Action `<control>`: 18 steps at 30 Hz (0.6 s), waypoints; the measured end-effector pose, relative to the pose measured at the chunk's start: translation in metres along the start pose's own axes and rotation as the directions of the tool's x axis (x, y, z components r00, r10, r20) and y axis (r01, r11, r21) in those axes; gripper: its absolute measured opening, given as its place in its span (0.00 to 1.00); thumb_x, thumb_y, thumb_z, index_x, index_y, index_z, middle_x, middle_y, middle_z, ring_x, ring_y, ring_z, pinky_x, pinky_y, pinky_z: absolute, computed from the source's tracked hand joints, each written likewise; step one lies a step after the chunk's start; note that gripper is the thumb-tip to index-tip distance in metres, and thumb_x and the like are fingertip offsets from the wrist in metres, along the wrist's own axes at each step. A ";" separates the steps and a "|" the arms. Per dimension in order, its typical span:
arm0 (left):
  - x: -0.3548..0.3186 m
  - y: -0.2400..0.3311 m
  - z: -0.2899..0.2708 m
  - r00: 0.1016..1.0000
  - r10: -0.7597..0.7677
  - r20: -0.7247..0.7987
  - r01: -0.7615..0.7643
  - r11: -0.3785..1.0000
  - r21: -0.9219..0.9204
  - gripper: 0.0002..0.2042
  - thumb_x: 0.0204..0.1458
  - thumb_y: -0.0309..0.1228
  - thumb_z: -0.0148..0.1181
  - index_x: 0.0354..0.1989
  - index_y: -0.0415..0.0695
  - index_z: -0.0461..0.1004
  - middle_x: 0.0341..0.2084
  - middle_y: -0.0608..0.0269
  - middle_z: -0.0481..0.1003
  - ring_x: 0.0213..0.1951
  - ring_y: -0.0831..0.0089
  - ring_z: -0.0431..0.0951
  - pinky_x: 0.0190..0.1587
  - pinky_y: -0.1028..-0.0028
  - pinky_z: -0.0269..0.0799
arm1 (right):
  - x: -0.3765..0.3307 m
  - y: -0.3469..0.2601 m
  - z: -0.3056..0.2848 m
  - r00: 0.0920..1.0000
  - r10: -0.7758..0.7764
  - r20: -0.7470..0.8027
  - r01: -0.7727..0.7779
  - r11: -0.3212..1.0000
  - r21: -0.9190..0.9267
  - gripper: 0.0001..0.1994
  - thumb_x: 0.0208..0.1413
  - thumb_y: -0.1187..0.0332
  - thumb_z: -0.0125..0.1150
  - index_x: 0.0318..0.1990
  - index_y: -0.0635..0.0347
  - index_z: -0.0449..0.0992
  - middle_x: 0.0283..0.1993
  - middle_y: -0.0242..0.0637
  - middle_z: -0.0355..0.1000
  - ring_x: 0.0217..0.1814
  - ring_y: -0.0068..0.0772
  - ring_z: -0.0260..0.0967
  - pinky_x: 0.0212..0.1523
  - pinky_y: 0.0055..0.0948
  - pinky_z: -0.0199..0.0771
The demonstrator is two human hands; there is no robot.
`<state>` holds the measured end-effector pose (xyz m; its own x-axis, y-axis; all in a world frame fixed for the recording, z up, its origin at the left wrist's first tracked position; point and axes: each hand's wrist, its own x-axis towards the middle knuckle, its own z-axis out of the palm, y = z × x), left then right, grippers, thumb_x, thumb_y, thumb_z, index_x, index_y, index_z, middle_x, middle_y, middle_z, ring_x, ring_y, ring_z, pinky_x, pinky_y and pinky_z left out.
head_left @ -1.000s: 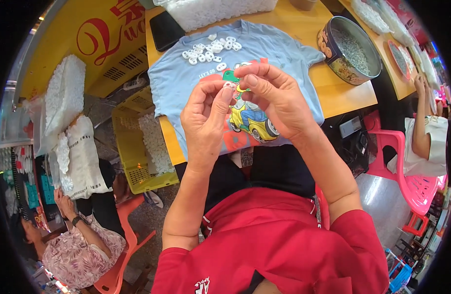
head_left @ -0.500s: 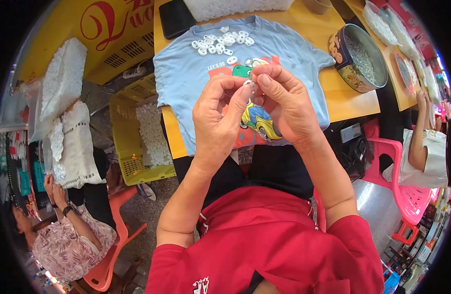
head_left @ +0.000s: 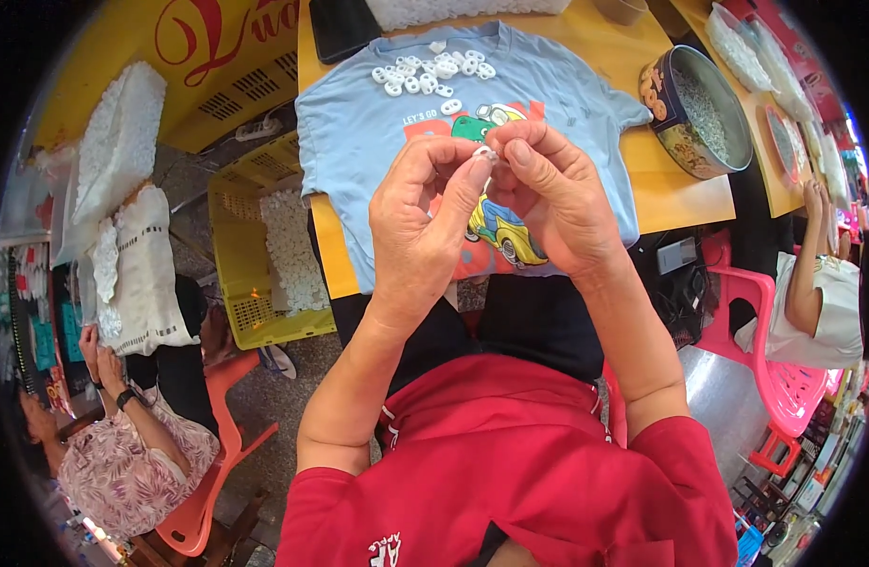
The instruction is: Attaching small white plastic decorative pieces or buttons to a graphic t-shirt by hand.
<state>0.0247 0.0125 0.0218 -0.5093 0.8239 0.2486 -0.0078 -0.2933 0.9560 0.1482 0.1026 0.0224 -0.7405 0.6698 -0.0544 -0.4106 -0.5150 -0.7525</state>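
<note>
My left hand pinches a small white plastic cord lock between thumb and forefinger. Right beside it, my right hand has thumb and fingers closed at the piece's edge; whatever they grip is too small to make out. Both hands are raised over a light blue T-shirt with a colourful cartoon print, spread flat on the table. Beyond my hands, several white two-holed cord locks lie loose on the shirt, a single one nearer than the rest.
A round tin of small shiny metal pieces stands at the right on the yellow table. A black tray and a bulging bag of white pieces lie at the back. A yellow crate sits lower left. People sit either side.
My hands stay together in nearly the same spot. The white piece between them has turned and shows more clearly above my left thumb. The whole view has shifted slightly.
</note>
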 end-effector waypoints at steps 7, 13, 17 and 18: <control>0.000 0.003 0.000 1.000 -0.019 0.004 0.019 1.000 -0.009 0.05 0.55 0.24 0.60 0.38 0.35 0.74 0.33 0.66 0.73 0.32 0.84 0.72 0.35 0.83 0.69 | 0.000 0.001 0.000 1.000 -0.006 0.003 0.006 0.999 -0.038 0.09 0.60 0.68 0.59 0.45 0.60 0.76 0.36 0.27 0.71 0.35 0.18 0.65 0.40 0.24 0.70; 0.000 0.002 0.000 1.000 -0.002 0.008 0.002 1.000 0.009 0.05 0.55 0.23 0.59 0.38 0.36 0.74 0.33 0.66 0.73 0.32 0.83 0.72 0.35 0.82 0.69 | 0.001 0.001 0.003 1.000 -0.008 -0.012 0.008 0.999 -0.033 0.08 0.60 0.69 0.58 0.44 0.60 0.76 0.35 0.26 0.70 0.35 0.18 0.63 0.40 0.24 0.70; 0.000 0.002 0.000 1.000 0.007 0.002 -0.007 1.000 -0.003 0.05 0.55 0.23 0.59 0.38 0.35 0.74 0.33 0.66 0.73 0.32 0.83 0.73 0.35 0.82 0.69 | 0.000 0.002 0.003 1.000 -0.001 -0.018 0.000 0.999 -0.033 0.08 0.60 0.69 0.58 0.45 0.60 0.76 0.35 0.27 0.70 0.34 0.18 0.63 0.40 0.24 0.70; 0.000 0.002 0.000 1.000 0.013 0.006 -0.013 1.000 -0.004 0.05 0.55 0.23 0.59 0.38 0.35 0.73 0.33 0.66 0.72 0.32 0.83 0.73 0.36 0.82 0.69 | 0.000 0.002 0.003 1.000 -0.004 -0.017 0.003 0.999 -0.038 0.08 0.60 0.69 0.58 0.45 0.60 0.76 0.35 0.27 0.70 0.34 0.17 0.63 0.39 0.24 0.69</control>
<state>0.0243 0.0120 0.0234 -0.5040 0.8229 0.2624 -0.0048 -0.3064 0.9519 0.1459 0.0994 0.0230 -0.7298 0.6808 -0.0628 -0.3925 -0.4924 -0.7769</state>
